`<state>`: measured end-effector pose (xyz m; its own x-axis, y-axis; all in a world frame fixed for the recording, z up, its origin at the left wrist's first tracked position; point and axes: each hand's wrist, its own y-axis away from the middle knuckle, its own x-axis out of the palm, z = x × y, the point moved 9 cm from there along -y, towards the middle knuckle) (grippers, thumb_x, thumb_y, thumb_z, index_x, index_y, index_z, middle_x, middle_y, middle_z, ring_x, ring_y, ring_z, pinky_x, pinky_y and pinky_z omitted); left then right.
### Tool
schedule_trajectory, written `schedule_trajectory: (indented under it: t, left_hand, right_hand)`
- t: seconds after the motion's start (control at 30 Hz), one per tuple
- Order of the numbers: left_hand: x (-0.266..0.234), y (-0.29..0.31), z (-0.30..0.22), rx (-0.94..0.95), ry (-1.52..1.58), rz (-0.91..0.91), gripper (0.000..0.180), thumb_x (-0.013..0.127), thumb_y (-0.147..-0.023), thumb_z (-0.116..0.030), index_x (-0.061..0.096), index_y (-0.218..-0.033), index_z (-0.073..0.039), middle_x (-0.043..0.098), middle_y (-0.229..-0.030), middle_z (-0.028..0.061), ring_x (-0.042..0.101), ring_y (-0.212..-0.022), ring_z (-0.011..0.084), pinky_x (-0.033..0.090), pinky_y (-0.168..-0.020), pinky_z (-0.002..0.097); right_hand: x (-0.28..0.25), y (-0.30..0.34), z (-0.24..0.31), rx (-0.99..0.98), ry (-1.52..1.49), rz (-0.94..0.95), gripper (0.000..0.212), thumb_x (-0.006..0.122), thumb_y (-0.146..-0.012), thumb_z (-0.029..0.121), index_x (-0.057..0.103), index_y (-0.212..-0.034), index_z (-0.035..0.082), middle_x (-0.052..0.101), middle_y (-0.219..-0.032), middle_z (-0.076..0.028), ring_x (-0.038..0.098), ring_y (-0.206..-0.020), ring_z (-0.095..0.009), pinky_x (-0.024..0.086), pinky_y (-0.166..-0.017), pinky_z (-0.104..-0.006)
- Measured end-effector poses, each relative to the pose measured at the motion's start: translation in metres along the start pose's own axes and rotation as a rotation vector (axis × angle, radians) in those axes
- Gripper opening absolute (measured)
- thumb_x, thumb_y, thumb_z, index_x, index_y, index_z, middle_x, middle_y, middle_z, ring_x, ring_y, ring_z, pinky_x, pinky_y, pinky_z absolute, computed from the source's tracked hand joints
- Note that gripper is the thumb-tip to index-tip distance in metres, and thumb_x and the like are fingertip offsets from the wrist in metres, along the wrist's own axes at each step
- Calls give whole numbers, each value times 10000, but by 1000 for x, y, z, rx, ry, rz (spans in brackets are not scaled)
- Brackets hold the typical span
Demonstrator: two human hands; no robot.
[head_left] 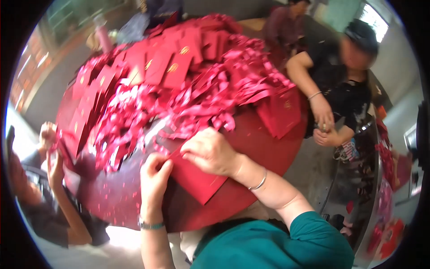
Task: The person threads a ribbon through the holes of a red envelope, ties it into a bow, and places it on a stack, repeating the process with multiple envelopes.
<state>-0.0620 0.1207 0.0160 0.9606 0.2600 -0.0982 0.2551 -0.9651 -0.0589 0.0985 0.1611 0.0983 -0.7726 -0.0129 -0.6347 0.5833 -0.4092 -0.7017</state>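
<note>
A flat red paper piece (198, 183), a bag or envelope, lies tilted near the table's front edge, between my hands. My left hand (154, 177) pinches at its upper left corner, thumb against finger. Across its top edge my right hand (209, 151) is closed, fingers bent over the paper. Whether a ribbon end is in either pinch is hidden. Just beyond my hands lies a heap of shiny pinkish-red ribbons (197, 105). Behind the ribbons, similar red pieces with gold marks (177, 69) overlap in rows.
The round dark red table (273, 154) carries more red pieces (280, 112) at right. A person (33, 197) at left holds ribbon; another person (354, 67) at right has joined hands. A third person (286, 27) sits far back. A pink bottle (103, 38) stands back left.
</note>
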Motion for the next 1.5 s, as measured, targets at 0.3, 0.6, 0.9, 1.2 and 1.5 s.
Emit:
schedule_trajectory:
  t: [0.3, 0.6, 0.9, 1.2, 1.5]
  left_hand:
    - [6, 1, 8, -165, 164, 91, 123, 605, -870, -10, 638, -987, 7, 620, -826, -1, 563, -767, 61, 461, -717, 219]
    - [3, 6, 19, -128, 121, 68, 130, 631, -841, -1, 643, -969, 20, 605, -891, 28, 585, -815, 92, 484, -769, 251]
    - [3, 0, 0, -87, 15, 68, 147, 637, -832, 28, 653, -977, 25, 582, -913, 45, 573, -810, 128, 475, -767, 264]
    - [5, 1, -4, -77, 23, 72, 124, 574, -880, 45, 633, -982, 6, 573, -906, -23, 537, -839, 60, 445, -748, 220]
    - [2, 2, -3, -83, -56, 50, 147, 630, -836, 31, 654, -980, 20, 595, -946, 65, 611, -870, 158, 491, -811, 279]
  right_hand:
    - [17, -4, 5, 71, -25, 104, 91, 717, -762, 83, 633, -796, 83, 652, -739, -63, 632, -705, -246, 434, -699, -359]
    - [19, 3, 9, 50, 14, 155, 83, 703, -713, 56, 630, -749, 75, 632, -685, -64, 621, -661, -250, 453, -681, -363]
    - [22, -3, 6, 132, -38, 114, 92, 704, -710, 31, 627, -743, 70, 627, -668, -60, 611, -632, -240, 451, -676, -349]
    - [22, 0, -4, 286, -96, 144, 74, 699, -734, 49, 632, -767, 50, 621, -664, -84, 599, -626, -263, 455, -664, -361]
    - [27, 3, -6, 305, -84, 111, 74, 700, -749, 38, 630, -769, 48, 625, -673, -95, 603, -636, -274, 464, -643, -373]
